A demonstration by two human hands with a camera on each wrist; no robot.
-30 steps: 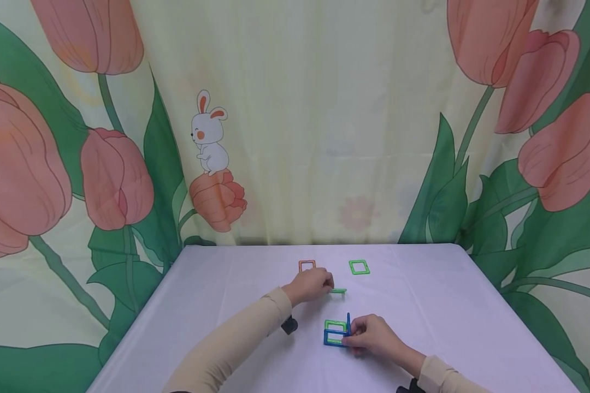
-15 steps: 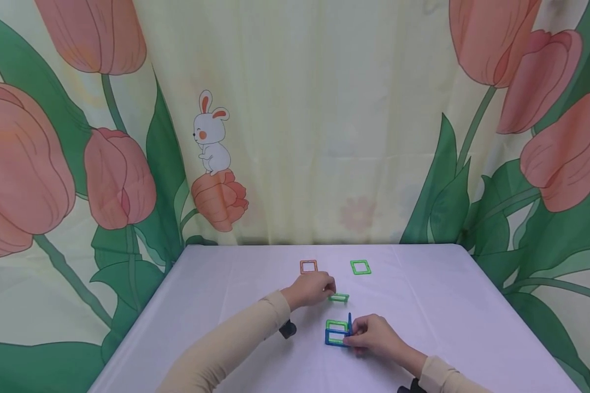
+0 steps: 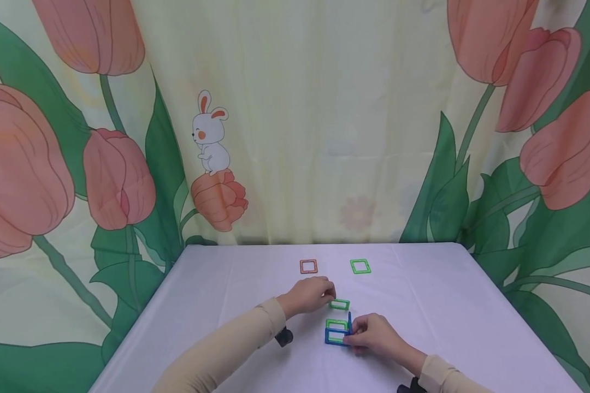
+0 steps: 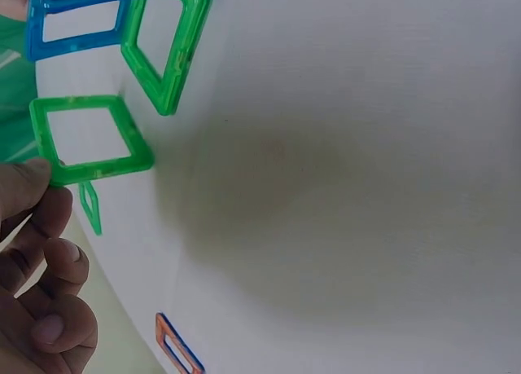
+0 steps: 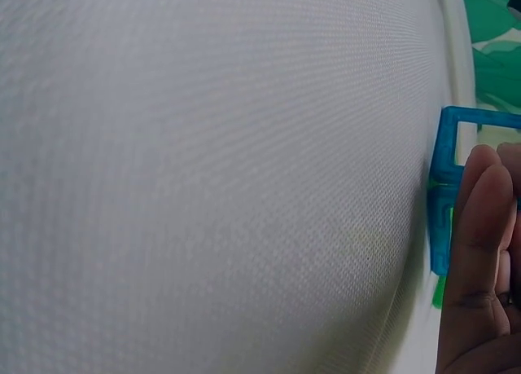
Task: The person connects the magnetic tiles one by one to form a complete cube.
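Note:
My left hand pinches one corner of a green square magnetic tile, an open frame held over the table just beyond a small group of tiles. In that group a blue square tile stands at the front, and a second blue tile stands on edge at the right. Another green tile meets the blue ones. My right hand holds the blue tiles at their right corner between thumb and fingers. The right wrist view shows the blue tiles partly hidden behind the fingers.
An orange square tile lies near the back of the table, left of a loose green tile. White cloth covers the table. A tulip-print curtain hangs behind its far edge.
My left hand has come nearer with the green tile, which now shows more of its open square. The orange tile is now fully uncovered. My right hand stays at the blue tiles.

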